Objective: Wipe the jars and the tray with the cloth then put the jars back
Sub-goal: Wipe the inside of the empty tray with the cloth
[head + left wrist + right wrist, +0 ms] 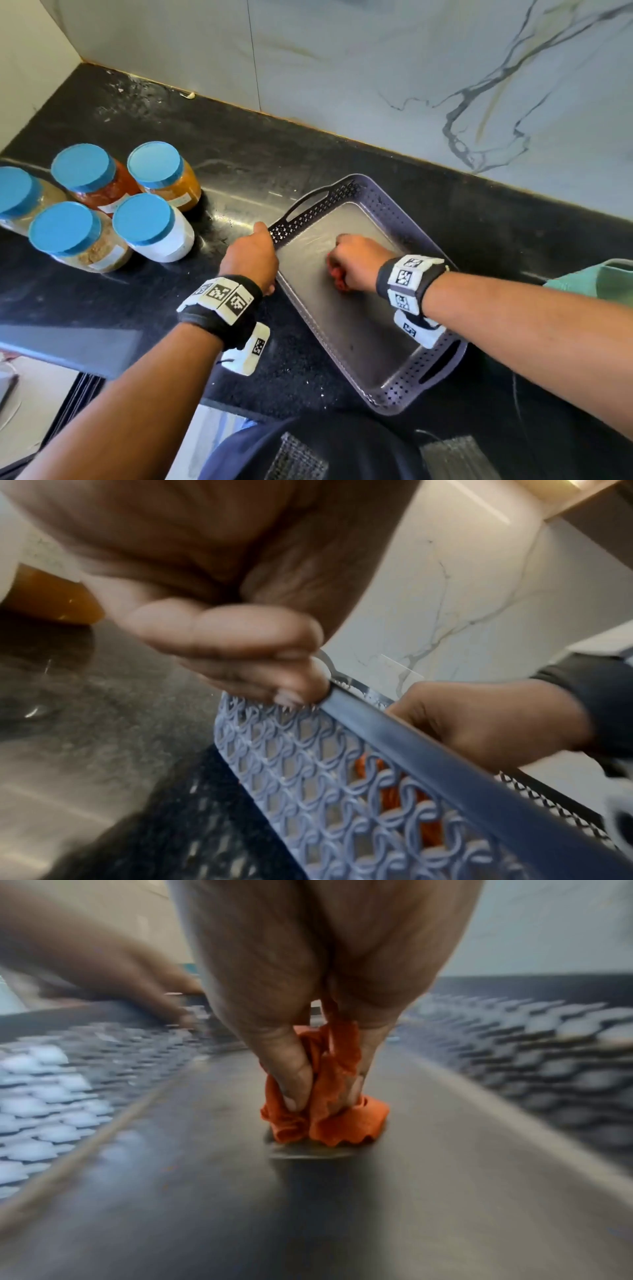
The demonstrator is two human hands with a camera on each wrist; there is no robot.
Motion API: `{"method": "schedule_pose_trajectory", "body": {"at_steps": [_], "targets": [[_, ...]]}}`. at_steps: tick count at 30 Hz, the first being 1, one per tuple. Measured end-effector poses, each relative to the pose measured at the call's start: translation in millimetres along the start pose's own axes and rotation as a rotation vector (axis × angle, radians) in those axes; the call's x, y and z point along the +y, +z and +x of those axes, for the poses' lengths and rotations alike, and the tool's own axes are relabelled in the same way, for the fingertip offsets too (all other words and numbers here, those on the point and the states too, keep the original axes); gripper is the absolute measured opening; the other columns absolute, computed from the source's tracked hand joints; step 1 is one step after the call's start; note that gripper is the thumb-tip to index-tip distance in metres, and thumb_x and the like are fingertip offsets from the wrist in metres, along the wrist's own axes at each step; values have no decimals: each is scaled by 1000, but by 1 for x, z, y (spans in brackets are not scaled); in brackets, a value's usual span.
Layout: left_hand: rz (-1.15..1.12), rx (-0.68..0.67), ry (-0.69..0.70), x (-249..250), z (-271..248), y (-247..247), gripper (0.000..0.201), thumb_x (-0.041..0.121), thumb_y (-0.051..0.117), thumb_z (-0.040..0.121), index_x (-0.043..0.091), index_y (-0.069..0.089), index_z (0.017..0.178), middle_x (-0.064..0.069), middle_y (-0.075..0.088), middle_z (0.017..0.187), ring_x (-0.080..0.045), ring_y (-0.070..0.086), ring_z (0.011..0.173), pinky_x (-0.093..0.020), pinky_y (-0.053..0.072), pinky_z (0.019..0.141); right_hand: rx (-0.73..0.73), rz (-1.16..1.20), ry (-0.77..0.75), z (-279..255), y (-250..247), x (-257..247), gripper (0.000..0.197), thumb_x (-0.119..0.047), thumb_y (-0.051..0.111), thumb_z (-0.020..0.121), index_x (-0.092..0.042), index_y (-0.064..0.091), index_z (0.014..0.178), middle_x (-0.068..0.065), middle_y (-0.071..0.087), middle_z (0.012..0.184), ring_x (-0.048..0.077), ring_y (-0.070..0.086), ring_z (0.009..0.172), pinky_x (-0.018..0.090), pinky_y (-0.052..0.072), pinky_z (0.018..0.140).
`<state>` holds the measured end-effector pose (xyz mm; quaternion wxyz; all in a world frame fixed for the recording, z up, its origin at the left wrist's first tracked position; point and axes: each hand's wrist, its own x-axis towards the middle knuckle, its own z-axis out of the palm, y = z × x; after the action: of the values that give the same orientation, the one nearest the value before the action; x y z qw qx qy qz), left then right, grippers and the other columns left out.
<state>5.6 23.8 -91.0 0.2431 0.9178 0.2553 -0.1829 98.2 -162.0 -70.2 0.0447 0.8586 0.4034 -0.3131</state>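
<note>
The right hand (356, 262) is bunched into a fist around a crumpled orange cloth (325, 1102), thumb and fingers pinching its folds and pressing the wad down onto the floor of the tray (346, 325). The left hand (251, 257) curls over the tray's rim at the far left corner, fingertips (294, 693) hooked against the latticed wall just below the edge. The tray is a grey-lilac plastic one, rectangular, with perforated sides and a cut-out handle at each short end; it lies at an angle on the black counter (239, 161), and inside it are only the cloth and the right hand, on a smooth, glossy floor. The five jars stand off the tray in a close cluster on the counter to its left, all upright under blue screw lids: one with red contents (94, 180), one with yellow-orange contents (164, 174), one white (152, 228), one with pale brown powder (77, 236), and one at the frame's edge (20, 198) whose contents are too faint to name. Several carry small paper labels, unreadable here. A green object (596, 279) sits at the right margin, behind the right forearm, and a marbled wall (376, 68) backs the counter.
</note>
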Motion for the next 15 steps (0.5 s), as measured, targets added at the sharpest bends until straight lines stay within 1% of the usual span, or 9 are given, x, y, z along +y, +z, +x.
{"method": "schedule_pose_trajectory", "body": {"at_steps": [2,4,6,8,9,11,12,13,15], "targets": [[34,26,22,-1,2,0,16,1,44,93,13,39,102,-17,69,78,-40,72,71,-53,63,70,-85,-44,-197,-9,20,-34,14,-13,63,85,-13,72,97,9,56,111,31,62,89,30,47,72],[93,34,67,-2,4,-2,13,3,44,95,12,40,104,-14,68,77,-38,70,70,-52,63,71,-122,-147,-320,-18,26,-40,12,-14,63,88,-10,70,96,10,54,112,34,62,85,30,42,65],[124,18,91,-7,5,-3,17,1,46,96,13,39,105,-14,68,76,-39,71,69,-52,63,70,-65,-147,-218,-13,16,-17,16,-13,65,85,-11,71,100,11,55,111,36,63,87,32,42,65],[95,7,90,-9,4,-3,22,-1,49,95,14,37,105,-15,68,76,-40,72,69,-53,64,67,48,-63,-16,-7,2,21,21,-15,69,82,-15,73,103,11,57,112,37,65,95,35,50,74],[63,12,77,-10,4,-4,22,-1,48,95,14,37,104,-15,69,74,-40,73,69,-53,64,66,88,-35,67,-6,-2,38,23,-15,68,82,-17,74,104,11,57,112,37,65,99,35,51,81],[-73,48,52,-4,8,-8,14,2,44,98,13,39,105,-16,70,75,-39,73,67,-51,64,66,109,-15,164,-4,-2,55,23,-12,64,84,-16,73,105,11,57,110,36,63,104,35,49,87],[-154,88,31,-1,14,-10,10,7,43,101,12,41,110,-18,71,79,-39,73,68,-49,64,69,98,0,178,-3,-2,54,20,-14,65,84,-15,73,102,10,57,106,35,62,104,34,48,88],[-244,142,8,2,18,-14,15,15,45,104,12,44,119,-20,73,85,-40,74,73,-48,63,74,99,30,177,-2,0,51,15,-18,67,84,-14,73,98,6,55,99,34,62,103,32,47,87],[-368,229,2,3,25,-21,41,31,52,105,12,42,140,-19,74,97,-39,73,88,-47,59,89,137,108,160,2,1,43,16,-28,71,85,-13,73,90,-3,48,82,30,60,100,26,42,81]]}}
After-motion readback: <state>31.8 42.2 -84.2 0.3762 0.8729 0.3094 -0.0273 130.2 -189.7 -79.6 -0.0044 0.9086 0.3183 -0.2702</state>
